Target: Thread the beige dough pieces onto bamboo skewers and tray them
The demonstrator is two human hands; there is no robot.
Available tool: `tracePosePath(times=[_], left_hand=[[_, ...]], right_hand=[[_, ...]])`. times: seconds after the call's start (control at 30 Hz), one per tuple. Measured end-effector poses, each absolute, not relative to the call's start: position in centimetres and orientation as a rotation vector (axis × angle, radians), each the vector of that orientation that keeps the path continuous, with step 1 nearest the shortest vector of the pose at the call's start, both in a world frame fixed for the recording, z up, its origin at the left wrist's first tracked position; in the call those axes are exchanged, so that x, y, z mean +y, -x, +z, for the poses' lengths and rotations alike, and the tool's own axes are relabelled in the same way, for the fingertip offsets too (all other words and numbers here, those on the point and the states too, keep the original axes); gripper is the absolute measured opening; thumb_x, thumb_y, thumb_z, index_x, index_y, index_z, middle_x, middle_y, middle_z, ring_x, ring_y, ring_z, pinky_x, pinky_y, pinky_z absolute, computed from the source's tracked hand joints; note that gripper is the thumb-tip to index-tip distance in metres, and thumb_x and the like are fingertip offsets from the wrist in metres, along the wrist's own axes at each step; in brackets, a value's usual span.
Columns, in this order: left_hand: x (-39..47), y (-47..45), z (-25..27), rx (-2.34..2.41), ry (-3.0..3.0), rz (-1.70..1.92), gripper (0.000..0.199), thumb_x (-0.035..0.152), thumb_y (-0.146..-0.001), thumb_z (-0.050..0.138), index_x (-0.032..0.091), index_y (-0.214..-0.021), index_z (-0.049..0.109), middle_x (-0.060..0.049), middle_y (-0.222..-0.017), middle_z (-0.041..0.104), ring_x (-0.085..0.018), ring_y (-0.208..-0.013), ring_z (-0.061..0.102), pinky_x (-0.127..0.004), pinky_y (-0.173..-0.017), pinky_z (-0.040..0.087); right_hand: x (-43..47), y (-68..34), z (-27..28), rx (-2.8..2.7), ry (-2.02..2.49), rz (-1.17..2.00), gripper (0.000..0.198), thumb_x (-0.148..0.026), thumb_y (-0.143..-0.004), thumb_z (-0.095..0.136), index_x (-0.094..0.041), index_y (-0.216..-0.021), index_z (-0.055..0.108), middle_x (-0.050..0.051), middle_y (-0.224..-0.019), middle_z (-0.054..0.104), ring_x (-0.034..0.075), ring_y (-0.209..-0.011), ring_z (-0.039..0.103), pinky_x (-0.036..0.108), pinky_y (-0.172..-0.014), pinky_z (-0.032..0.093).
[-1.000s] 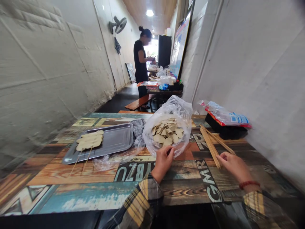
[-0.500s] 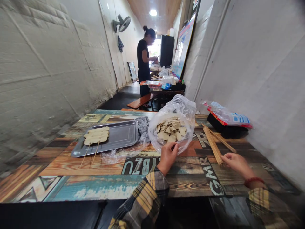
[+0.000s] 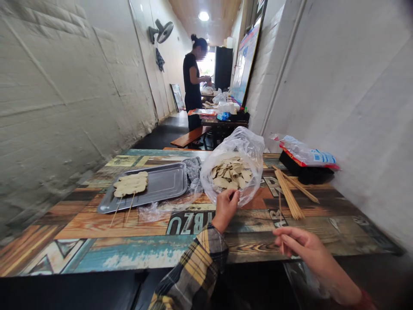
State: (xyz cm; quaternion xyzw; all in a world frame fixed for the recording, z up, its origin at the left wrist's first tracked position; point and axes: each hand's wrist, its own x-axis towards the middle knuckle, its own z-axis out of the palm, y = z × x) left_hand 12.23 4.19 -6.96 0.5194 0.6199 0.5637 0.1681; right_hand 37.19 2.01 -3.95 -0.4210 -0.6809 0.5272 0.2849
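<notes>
My left hand [image 3: 224, 207] is at the near rim of a clear plastic bag [image 3: 211, 196], thumb and fingers pinched together; what they pinch is hidden. Inside the open bag lies a heap of thin pale-beige slices [image 3: 230, 173]. Over the table's front edge, my right hand [image 3: 298, 243] grips a thin wooden skewer [image 3: 280, 211] that points upward. A bundle of wooden skewers [image 3: 288, 196] lies just beyond it. To the left, a metal tray [image 3: 166, 183] carries pale slices threaded on skewers [image 3: 130, 184], their stick ends jutting over the near rim.
A black container [image 3: 303, 168] with red and blue plastic packaging stands at the right by the wall. Crumpled plastic [image 3: 192, 172] lies between tray and bag. Farther back, a person [image 3: 192, 82] stands beside another table with bags, near a wooden bench [image 3: 190, 136].
My right hand has come away from the skewer bundle, moving toward me and slightly left with one skewer. My left hand has stayed at the bag's rim.
</notes>
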Motion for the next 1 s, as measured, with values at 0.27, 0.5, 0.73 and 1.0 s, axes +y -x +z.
tracePosePath(times=[0.27, 0.5, 0.73, 1.0], left_hand=[[2.9, -8.0, -6.5, 2.041, -1.749, 1.596, 0.021, 0.022, -0.087, 0.05, 0.018, -0.099, 0.067, -0.008, -0.101, 0.068, -0.02, -0.096, 0.06, -0.034, -0.086, 0.045], [2.1, -7.6, -5.5, 2.216, -2.083, 1.156, 0.02, 0.019, -0.085, 0.055, 0.024, -0.1, 0.068, -0.005, -0.112, 0.064, -0.022, -0.106, 0.052, -0.037, -0.091, 0.04], [2.1, -7.1, -6.1, 2.455, -2.098, 0.812, 0.01, 0.025, -0.082, 0.06, 0.021, -0.075, 0.065, -0.005, -0.092, 0.064, -0.022, -0.093, 0.052, -0.036, -0.079, 0.036], [1.9, -6.9, -5.9, 2.666, -1.973, 0.687, 0.027, 0.027, -0.087, 0.052, 0.02, -0.063, 0.062, -0.007, -0.077, 0.063, -0.023, -0.084, 0.053, -0.037, -0.074, 0.032]], right_hand=[[3.2, -31.2, -0.8, -2.122, 0.672, 0.795, 0.021, -0.031, -0.09, 0.054, -0.026, -0.101, 0.071, 0.004, -0.086, 0.075, 0.018, -0.073, 0.07, 0.032, -0.07, 0.058], [5.8, -28.8, 3.6, -1.93, 0.488, 0.396, 0.02, -0.025, -0.091, 0.055, -0.025, -0.098, 0.073, 0.005, -0.087, 0.066, 0.019, -0.084, 0.063, 0.032, -0.074, 0.051], [10.8, -25.5, 2.6, -1.485, 0.612, 1.281, 0.029, -0.048, -0.09, 0.052, -0.021, -0.091, 0.063, -0.003, -0.064, 0.054, 0.01, -0.052, 0.045, 0.022, -0.049, 0.036], [14.7, -22.3, -6.9, -1.505, 0.785, 1.663, 0.045, -0.058, -0.073, 0.062, -0.015, -0.083, 0.065, -0.01, -0.044, 0.037, 0.007, -0.041, 0.026, 0.021, -0.04, 0.016]])
